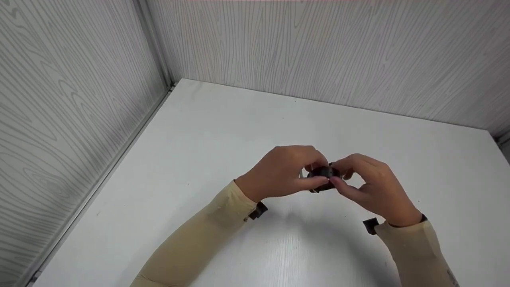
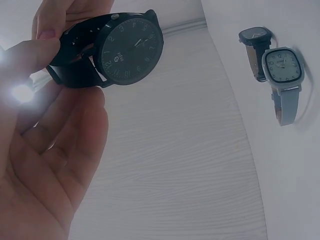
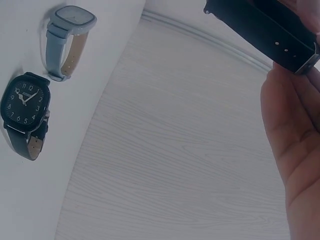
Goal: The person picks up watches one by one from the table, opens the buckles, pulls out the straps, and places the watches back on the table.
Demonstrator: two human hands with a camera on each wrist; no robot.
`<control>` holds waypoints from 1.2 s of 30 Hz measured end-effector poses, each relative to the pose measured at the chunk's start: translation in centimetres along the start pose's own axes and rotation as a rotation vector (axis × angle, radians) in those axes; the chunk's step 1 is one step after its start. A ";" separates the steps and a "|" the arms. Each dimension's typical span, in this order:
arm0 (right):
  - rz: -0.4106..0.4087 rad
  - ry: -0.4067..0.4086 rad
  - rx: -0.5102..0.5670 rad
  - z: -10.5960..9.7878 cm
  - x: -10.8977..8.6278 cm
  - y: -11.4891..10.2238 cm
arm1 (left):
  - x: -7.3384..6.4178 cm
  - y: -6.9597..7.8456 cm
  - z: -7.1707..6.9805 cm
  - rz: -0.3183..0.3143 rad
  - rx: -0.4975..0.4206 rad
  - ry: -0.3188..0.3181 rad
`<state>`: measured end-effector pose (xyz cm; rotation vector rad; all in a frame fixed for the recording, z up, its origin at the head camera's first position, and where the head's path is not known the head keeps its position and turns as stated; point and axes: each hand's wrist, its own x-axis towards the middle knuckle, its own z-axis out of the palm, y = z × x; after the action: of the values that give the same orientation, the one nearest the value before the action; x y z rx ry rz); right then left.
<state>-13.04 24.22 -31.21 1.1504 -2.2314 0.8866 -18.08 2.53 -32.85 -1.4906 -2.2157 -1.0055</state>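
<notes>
A black wristwatch (image 2: 132, 50) with a round dark dial and pale numerals is held up between both hands, over the white table in the head view. My left hand (image 1: 283, 171) pinches its strap between thumb and fingers. From the other side, my right hand (image 1: 372, 185) grips the strap too, thumb tip close to the left thumb. The strap (image 3: 265, 37) is looped round, its punched holes showing near the metal buckle (image 3: 310, 62) at the right hand's fingertips. Fingers hide part of the strap, and the dial faces away in the right wrist view.
Two more watches rest on a white surface in the wrist views: a light grey-blue one with a squarish case (image 2: 284, 65) and a black squarish one (image 3: 26, 102). Wood-grain panels (image 1: 299, 48) wall the back and left of the white table (image 1: 223, 119).
</notes>
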 end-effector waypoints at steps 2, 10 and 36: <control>0.001 0.004 0.007 -0.1 0.3 -0.4 | 0.0 0.0 -0.1 0.000 -0.003 0.000; 0.047 -0.037 0.022 -0.1 0.1 0.3 | 0.1 -0.1 -0.2 0.000 -0.006 0.014; 0.079 -0.126 -0.154 0.9 -1.5 2.3 | -0.5 -0.3 0.5 0.032 0.186 -0.047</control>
<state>-14.29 25.32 -33.56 1.0811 -2.4145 0.6753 -18.09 2.41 -33.62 -1.4756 -2.2407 -0.7385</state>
